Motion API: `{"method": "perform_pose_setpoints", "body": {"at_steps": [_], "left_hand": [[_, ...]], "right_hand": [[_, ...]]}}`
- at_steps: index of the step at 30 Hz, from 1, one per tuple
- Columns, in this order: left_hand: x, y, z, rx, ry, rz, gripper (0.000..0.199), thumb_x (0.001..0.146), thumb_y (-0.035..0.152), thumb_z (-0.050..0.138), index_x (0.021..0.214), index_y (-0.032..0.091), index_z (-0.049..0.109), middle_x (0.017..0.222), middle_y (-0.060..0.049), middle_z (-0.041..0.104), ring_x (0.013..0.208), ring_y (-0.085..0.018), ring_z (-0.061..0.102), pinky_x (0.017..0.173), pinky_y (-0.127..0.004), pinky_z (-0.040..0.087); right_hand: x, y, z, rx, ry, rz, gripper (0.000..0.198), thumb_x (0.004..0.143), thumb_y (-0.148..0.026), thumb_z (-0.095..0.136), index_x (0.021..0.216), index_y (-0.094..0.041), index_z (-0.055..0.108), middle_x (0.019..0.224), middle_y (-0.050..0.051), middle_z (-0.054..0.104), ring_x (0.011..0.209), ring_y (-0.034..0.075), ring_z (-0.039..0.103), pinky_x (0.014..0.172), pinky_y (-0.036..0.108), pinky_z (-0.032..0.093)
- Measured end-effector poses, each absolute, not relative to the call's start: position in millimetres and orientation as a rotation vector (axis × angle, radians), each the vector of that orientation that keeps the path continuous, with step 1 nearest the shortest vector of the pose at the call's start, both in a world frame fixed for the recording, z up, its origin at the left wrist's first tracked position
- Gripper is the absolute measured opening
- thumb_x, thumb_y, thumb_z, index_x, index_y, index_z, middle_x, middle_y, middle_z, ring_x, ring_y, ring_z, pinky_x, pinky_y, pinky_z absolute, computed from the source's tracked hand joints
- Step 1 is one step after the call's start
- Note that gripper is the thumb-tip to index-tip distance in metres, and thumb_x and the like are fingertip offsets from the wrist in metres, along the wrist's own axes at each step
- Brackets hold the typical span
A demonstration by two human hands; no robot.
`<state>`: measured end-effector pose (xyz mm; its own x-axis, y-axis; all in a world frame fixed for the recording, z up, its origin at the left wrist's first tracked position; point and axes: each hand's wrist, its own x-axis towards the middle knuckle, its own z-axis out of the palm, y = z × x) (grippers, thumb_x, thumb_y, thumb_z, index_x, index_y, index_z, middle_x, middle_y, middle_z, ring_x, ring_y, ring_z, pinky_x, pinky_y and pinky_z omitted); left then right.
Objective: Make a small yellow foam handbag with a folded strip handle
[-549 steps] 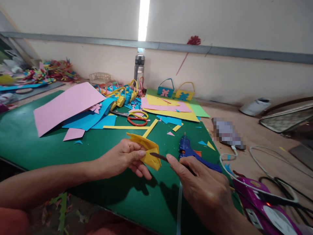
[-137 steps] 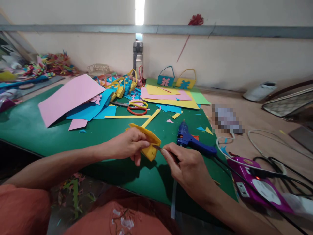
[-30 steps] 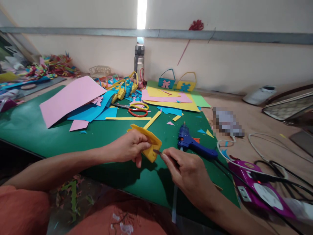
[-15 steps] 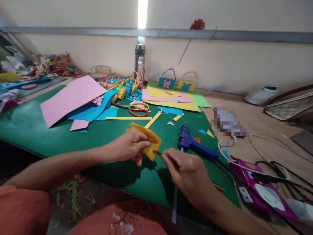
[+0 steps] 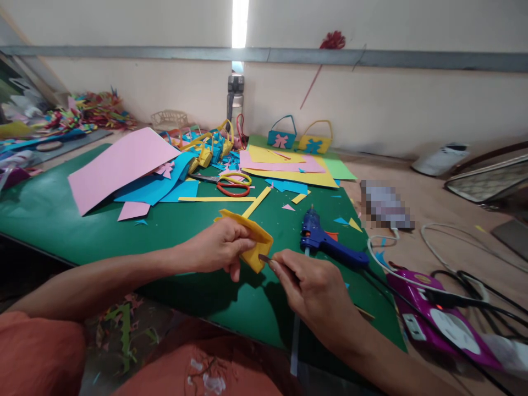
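My left hand [image 5: 226, 245] is closed on a folded yellow foam-sheet piece [image 5: 259, 248], held tilted above the green mat. In my right hand [image 5: 311, 280] is a thin dark pointed tool [image 5: 266, 258], most of it hidden by the fingers; its tip touches the lower right face of the yellow piece. Behind the piece, a narrow yellow strip [image 5: 258, 202] lies on the mat. A blue glue gun [image 5: 330, 245] rests to the right of my right hand, with a clear glue stick in its back.
Scissors [image 5: 233, 184], a pink sheet [image 5: 124, 165], and blue sheets [image 5: 173, 184] lie beyond my hands. Two small finished bags, blue [image 5: 282, 135] and yellow [image 5: 315, 140], stand by the wall. A purple power strip [image 5: 441, 324] and cables lie at right.
Hardly anything differs. Both hands keep their hold, and the yellow piece and the tool tip have shifted very slightly.
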<state>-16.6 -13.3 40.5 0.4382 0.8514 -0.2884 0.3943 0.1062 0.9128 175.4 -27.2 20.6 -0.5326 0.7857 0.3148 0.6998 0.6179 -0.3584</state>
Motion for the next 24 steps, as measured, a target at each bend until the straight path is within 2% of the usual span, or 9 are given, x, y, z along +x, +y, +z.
{"method": "perform_pose_setpoints", "body": {"at_steps": [7, 12, 17, 24], "left_hand": [[-17.5, -14.2, 40.7, 1.486, 1.123, 0.508, 0.021, 0.087, 0.023, 0.041, 0.077, 0.011, 0.055, 0.044, 0.002, 0.056, 0.039, -0.01, 0.056, 0.043, -0.017, 0.043], [-16.0, -15.2, 40.0, 1.507, 1.118, 0.51, 0.019, 0.087, 0.022, 0.041, 0.084, 0.011, 0.056, 0.043, 0.003, 0.055, 0.04, -0.01, 0.056, 0.045, -0.018, 0.045], [-16.1, -14.8, 37.4, 1.526, 1.134, 0.512, 0.02, 0.087, 0.023, 0.041, 0.077, 0.012, 0.054, 0.043, 0.003, 0.055, 0.039, -0.009, 0.055, 0.044, -0.017, 0.044], [-16.7, -16.1, 40.8, 1.528, 1.151, 0.569, 0.021, 0.086, 0.024, 0.043, 0.078, 0.011, 0.058, 0.043, 0.001, 0.057, 0.039, -0.01, 0.056, 0.044, -0.017, 0.044]], "right_hand": [[177.0, -25.7, 25.2, -1.182, -2.344, 0.264, 0.031, 0.09, -0.029, 0.041, 0.063, -0.019, 0.051, 0.053, -0.002, 0.052, 0.045, 0.009, 0.044, 0.049, 0.023, 0.028], [174.9, -26.8, 23.9, -1.171, -2.372, 0.31, 0.029, 0.089, -0.026, 0.042, 0.063, -0.019, 0.051, 0.054, -0.002, 0.053, 0.046, 0.009, 0.045, 0.049, 0.023, 0.028], [176.2, -26.3, 21.0, -1.172, -2.395, 0.316, 0.029, 0.09, -0.027, 0.041, 0.064, -0.019, 0.051, 0.055, -0.002, 0.054, 0.047, 0.009, 0.046, 0.05, 0.023, 0.028], [176.7, -24.9, 29.4, -1.192, -2.389, 0.322, 0.029, 0.09, -0.028, 0.041, 0.066, -0.019, 0.054, 0.057, -0.001, 0.056, 0.049, 0.01, 0.048, 0.051, 0.023, 0.03]]}}
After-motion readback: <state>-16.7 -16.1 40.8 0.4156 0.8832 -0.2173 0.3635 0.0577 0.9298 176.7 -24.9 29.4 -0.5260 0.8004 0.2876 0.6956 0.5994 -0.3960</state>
